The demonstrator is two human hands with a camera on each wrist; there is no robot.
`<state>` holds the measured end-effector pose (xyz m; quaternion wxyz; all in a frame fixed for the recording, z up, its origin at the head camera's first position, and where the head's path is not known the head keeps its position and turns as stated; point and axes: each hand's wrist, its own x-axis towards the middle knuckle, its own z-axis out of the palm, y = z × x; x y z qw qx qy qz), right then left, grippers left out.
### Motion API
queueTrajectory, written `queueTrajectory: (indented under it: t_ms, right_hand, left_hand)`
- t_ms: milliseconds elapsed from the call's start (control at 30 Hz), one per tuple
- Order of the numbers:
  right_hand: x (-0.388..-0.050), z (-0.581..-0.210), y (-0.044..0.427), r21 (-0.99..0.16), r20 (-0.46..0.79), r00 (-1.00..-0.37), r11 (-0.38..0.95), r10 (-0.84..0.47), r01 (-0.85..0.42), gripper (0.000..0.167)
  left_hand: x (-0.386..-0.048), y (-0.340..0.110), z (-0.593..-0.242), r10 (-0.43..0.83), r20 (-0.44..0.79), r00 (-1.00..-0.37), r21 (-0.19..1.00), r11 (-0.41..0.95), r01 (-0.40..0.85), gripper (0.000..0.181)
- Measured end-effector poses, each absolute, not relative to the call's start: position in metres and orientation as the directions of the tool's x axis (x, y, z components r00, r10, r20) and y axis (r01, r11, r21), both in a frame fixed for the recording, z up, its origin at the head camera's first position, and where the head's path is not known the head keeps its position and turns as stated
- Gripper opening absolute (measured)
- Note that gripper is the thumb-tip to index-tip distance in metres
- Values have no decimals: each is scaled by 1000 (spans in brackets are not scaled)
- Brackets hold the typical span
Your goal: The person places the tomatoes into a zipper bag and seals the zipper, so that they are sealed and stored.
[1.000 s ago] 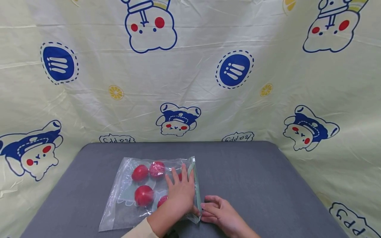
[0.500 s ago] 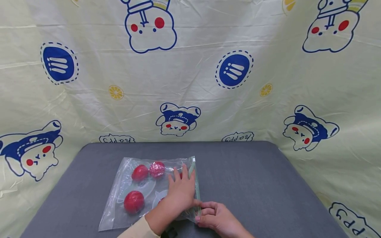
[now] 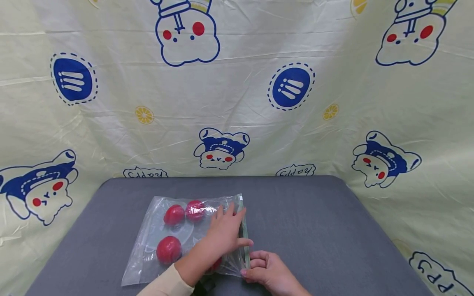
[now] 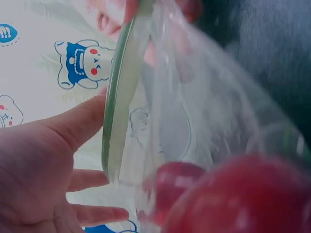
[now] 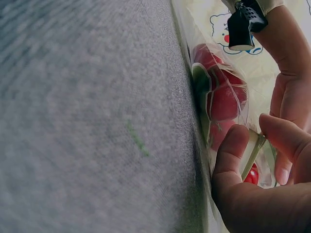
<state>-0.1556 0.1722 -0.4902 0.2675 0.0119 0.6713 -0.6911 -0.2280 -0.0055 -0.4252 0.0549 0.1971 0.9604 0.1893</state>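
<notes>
A clear zip bag point(image 3: 148, 269) with a pale green zip strip point(image 4: 112, 107) lies on its side, its strip edge to the right. Several round red things point(image 3: 174, 215), too indistinct to name, are inside; some are partly hidden by the left arm. My left hand point(image 3: 224, 232) rests over the bag's right part with fingers spread, its thumb reaching across the strip. At the strip's near end, my right hand point(image 3: 270, 271) pinches the bag's edge between thumb and fingers. From the right wrist view, the right thumb and fingertip point(image 5: 232, 138) stand at the strip's end.
A grey cloth-covered table point(image 3: 314, 230) bears the bag. Behind it hangs a pale curtain point(image 3: 252, 90) printed with cartoon bears and orange slices. A small black device point(image 5: 245, 24) sits at the left wrist.
My right hand has come left and taken hold of the bag's near corner. My left thumb has moved out over the strip. The nearer red things have shifted inside the bag.
</notes>
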Motion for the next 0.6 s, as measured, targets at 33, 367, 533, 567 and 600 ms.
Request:
queueTrajectory:
  t_ms: [33,367,533,567,600]
  right_hand:
    - [-155,-490,172,-922,-375,-857,46,-353,384,61]
    - [-155,-491,172,-921,-380,-856,56,-350,386,46]
    - [-153,-489,172,-916,-391,-855,53,-341,397,38]
    - [-153,-489,171,-915,-395,-855,56,-336,400,37]
    - [-152,-488,171,-915,-396,-856,61,-333,400,36]
  left_hand:
    - [-230,-7,-425,404,-24,-914,385,848,364,90]
    - [-256,-25,-414,488,62,-871,386,793,472,69]
    - [-277,-33,-407,527,65,-847,441,747,499,57]
    - [-282,-34,-406,530,56,-846,460,738,493,56]
    - [-287,-35,-406,534,46,-845,477,731,488,54]
